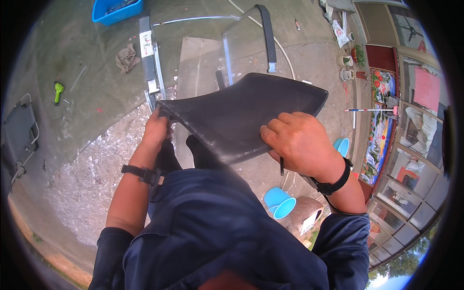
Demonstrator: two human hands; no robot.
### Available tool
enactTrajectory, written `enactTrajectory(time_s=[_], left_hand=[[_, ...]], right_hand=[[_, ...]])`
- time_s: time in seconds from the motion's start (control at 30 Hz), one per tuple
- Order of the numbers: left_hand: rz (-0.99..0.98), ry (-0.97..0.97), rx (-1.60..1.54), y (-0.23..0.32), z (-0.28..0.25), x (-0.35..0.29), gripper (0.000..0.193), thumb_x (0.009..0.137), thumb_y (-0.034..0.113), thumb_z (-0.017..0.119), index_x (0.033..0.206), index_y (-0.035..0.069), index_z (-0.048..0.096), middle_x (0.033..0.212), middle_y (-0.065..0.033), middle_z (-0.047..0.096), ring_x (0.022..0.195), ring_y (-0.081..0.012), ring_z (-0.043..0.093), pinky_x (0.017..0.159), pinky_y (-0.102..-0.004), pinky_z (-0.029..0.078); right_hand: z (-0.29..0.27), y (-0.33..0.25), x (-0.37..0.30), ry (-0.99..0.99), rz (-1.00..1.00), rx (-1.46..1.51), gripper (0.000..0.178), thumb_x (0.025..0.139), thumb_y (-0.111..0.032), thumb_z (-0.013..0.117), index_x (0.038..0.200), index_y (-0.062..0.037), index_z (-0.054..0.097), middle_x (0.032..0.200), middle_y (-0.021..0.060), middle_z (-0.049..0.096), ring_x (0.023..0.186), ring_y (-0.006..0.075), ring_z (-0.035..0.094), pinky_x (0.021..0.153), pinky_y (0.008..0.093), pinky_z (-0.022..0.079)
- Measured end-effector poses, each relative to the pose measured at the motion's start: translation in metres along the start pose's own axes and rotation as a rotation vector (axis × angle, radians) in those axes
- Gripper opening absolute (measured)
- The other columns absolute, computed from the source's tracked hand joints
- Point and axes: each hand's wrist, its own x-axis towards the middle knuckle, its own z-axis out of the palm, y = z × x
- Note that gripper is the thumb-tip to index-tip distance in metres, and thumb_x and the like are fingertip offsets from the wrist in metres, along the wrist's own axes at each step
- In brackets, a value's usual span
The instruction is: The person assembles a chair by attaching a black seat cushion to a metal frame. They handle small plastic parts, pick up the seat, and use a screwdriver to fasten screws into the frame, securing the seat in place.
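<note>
A black, curved panel (241, 111), shaped like a chair seat or backrest with dusty edges, is held tilted in front of my body. My left hand (156, 128) is closed around its left corner, where part of the underside shows. At the near right edge, my right hand (302, 142) is closed with its fingers curled over the panel. A thin dark rod (282, 166) sticks out below that hand; whether I hold it or it belongs to the panel, I cannot tell. Beyond lies a metal chair frame (198, 20) with a black armrest (267, 36) and another dark side bar (146, 53).
A bright green tool (58, 93) and a crumpled rag (127, 59) lie at left. Farther off stands a blue tub (116, 13). A blue bucket (280, 202) is near my right arm. Flowerpots (346, 60) line the windowed wall, and a folding chair (21, 130) stands far left.
</note>
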Motion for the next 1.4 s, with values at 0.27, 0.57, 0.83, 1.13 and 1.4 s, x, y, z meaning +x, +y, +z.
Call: enactTrajectory(time_s=[0.27,0.57,0.83,1.13,1.4], left_hand=[[0.003,0.013,0.047,-0.009,-0.019,0.006,0.048,0.092,0.009,0.042,0.14,0.005,0.045,0.078,-0.0034,0.061,0.059,-0.0117,0.057,0.048,-0.0276,0.045],[-0.055,-0.094,0.059,0.0,-0.017,0.031,0.075,0.09,0.006,0.044,0.159,0.004,0.014,0.075,-0.0074,0.061,0.058,-0.0159,0.06,0.049,-0.0301,0.048],[0.062,-0.065,0.102,0.0,0.007,0.069,0.077,0.088,0.011,0.047,0.159,0.004,0.017,0.085,-0.0102,0.066,0.064,-0.017,0.063,0.052,-0.0315,0.049],[0.002,-0.063,-0.135,0.02,0.011,0.032,0.066,0.087,0.012,0.049,0.151,-0.003,0.036,0.099,-0.0157,0.066,0.08,-0.0221,0.066,0.067,-0.0333,0.052],[-0.106,-0.039,-0.401,-0.04,-0.012,0.03,0.045,0.093,0.005,0.047,0.137,-0.002,0.05,0.101,-0.0128,0.066,0.083,-0.0208,0.068,0.069,-0.031,0.055]], right_hand=[[-0.006,0.008,0.045,-0.061,-0.076,-0.03,0.038,0.06,-0.015,0.076,0.096,-0.0069,0.065,0.081,0.0047,0.058,0.079,0.0243,0.06,0.067,0.0375,0.048],[-0.036,0.011,0.09,-0.142,-0.059,-0.063,0.025,0.064,-0.011,0.071,0.087,-0.007,0.064,0.08,0.0051,0.06,0.079,0.0249,0.061,0.068,0.0377,0.049],[-0.061,0.019,0.111,-0.261,-0.057,-0.087,0.03,0.061,-0.016,0.077,0.087,-0.0069,0.063,0.079,0.0062,0.058,0.08,0.0267,0.061,0.071,0.0395,0.05],[-0.076,0.044,0.113,-0.317,-0.057,-0.119,0.028,0.064,-0.017,0.076,0.089,-0.0072,0.066,0.079,0.0071,0.058,0.078,0.028,0.061,0.07,0.0402,0.051],[-0.076,0.047,0.114,-0.319,-0.086,-0.125,0.027,0.065,-0.018,0.076,0.089,-0.0071,0.066,0.079,0.0079,0.059,0.079,0.0284,0.062,0.071,0.0411,0.051]])
